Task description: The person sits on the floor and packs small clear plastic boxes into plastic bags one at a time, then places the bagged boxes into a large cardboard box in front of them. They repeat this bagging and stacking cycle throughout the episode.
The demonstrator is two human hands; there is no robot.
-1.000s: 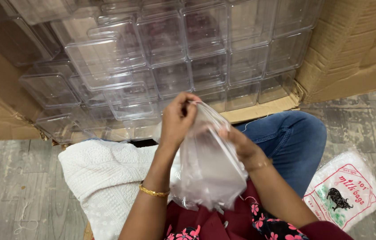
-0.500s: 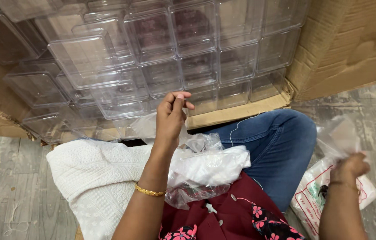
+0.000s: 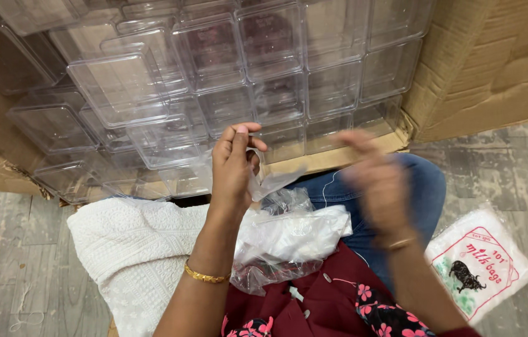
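My left hand [image 3: 234, 163] is raised over my lap, its fingertips pinched on a small clear plastic bag [image 3: 270, 181] that hangs to the right of it. My right hand [image 3: 377, 181] is blurred with motion, fingers apart and nothing in it, just right of that bag. A crumpled heap of clear plastic bags [image 3: 289, 240] lies on my lap below both hands. Clear plastic boxes [image 3: 226, 81] are stacked in a cardboard carton just beyond my hands.
A white embroidered cloth [image 3: 129, 249] lies at the left of my lap. A flat pack of bags [image 3: 479, 265] with a red and green print rests on the grey floor at the right. The carton's cardboard wall [image 3: 495, 62] stands at upper right.
My right hand swung out to the pack on the floor, then came back toward the left hand. My left hand stayed raised and now pinches a single small bag.
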